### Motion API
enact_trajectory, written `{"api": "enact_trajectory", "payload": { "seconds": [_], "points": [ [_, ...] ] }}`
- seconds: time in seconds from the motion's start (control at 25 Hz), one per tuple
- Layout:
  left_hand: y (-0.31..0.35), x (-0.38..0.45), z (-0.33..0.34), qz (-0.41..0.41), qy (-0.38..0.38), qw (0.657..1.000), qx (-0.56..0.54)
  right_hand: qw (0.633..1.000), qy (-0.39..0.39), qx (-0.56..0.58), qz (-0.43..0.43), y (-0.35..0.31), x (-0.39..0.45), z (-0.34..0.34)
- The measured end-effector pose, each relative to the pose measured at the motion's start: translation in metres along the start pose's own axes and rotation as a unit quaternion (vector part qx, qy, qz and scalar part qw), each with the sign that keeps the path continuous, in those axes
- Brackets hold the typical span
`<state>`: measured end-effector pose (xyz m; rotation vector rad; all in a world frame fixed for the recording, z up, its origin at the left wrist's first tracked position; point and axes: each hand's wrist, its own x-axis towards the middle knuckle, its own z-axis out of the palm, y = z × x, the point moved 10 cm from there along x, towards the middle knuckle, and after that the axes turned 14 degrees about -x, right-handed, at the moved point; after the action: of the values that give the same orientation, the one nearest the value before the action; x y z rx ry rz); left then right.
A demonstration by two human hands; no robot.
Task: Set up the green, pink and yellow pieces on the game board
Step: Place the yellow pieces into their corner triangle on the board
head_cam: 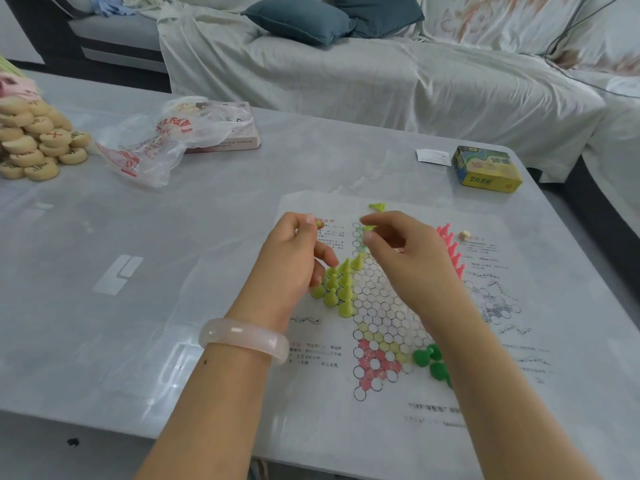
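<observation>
your left hand (298, 251) and right hand (398, 251) each pinch a yellow pawn (369, 229) above the paper board (384, 306); yellow cones (337, 285) cluster left, pink (452, 249) right, green (429, 358) near you.

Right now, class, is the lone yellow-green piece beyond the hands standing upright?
No, the yellow-green piece lies tipped on its side on the game board.

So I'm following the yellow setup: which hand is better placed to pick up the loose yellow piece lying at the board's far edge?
Probably the right hand: it is nearest the tipped piece, though it already pinches one, as does the left hand.
</observation>
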<state>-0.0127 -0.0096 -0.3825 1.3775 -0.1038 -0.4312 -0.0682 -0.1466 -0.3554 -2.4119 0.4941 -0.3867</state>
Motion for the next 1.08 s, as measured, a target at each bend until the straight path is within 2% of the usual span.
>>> {"api": "enact_trajectory", "payload": {
  "seconds": [0.12,0.2,0.4,0.64,0.72,0.8,0.88,1.0,1.08],
  "points": [
    [-0.002,-0.006,0.016,0.010,-0.034,0.999,0.002,0.989,-0.071,0.121,-0.037,-0.025,-0.018,0.005],
    [-0.002,-0.009,0.020,0.034,-0.035,0.998,0.029,0.981,-0.096,0.165,-0.028,-0.025,-0.025,0.013],
    [0.004,-0.020,0.036,0.079,-0.082,0.990,0.080,0.969,-0.090,0.229,0.002,-0.012,-0.029,0.014],
    [-0.001,-0.027,0.052,0.069,-0.096,0.988,0.101,0.954,-0.102,0.283,0.023,0.000,-0.036,0.009],
    [0.003,-0.029,0.053,0.077,-0.100,0.983,0.136,0.959,-0.085,0.268,0.028,0.005,-0.035,-0.004],
    [0.015,-0.023,0.046,0.093,-0.074,0.977,0.175,0.965,-0.035,0.254,0.061,0.024,-0.029,-0.028],
    [0.034,-0.008,0.041,0.107,-0.045,0.974,0.195,0.946,0.024,0.302,0.118,0.053,-0.023,-0.053],
    [0.051,0.028,0.063,0.124,-0.080,0.939,0.311,0.913,0.069,0.364,0.170,0.079,-0.022,-0.070],
    [0.038,0.052,0.095,0.126,-0.141,0.882,0.432,0.917,0.072,0.347,0.182,0.085,-0.024,-0.070]
  ]
}}
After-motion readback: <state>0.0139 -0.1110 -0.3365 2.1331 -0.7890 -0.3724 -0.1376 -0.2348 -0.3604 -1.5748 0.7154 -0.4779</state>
